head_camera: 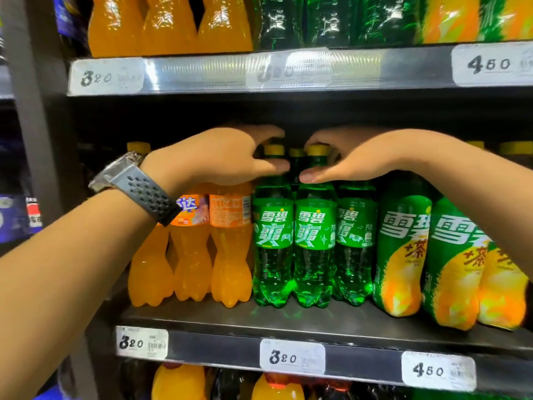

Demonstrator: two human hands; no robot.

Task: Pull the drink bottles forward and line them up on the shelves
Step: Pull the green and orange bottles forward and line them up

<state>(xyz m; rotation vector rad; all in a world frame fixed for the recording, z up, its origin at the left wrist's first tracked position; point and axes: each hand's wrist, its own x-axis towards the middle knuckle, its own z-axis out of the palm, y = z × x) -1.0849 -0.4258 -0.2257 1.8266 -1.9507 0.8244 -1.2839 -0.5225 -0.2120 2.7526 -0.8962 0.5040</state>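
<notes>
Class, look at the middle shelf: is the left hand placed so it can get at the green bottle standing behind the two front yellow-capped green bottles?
Probably yes. The left hand reaches over the front yellow-capped green bottle, fingers past its cap, and the rear green bottle shows in the gap. The right hand crowds that gap.

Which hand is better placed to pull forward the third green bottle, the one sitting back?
Right, probably. The right hand already reaches over the set-back green bottle; the left hand is two bottles away, beside the orange bottles.
</notes>
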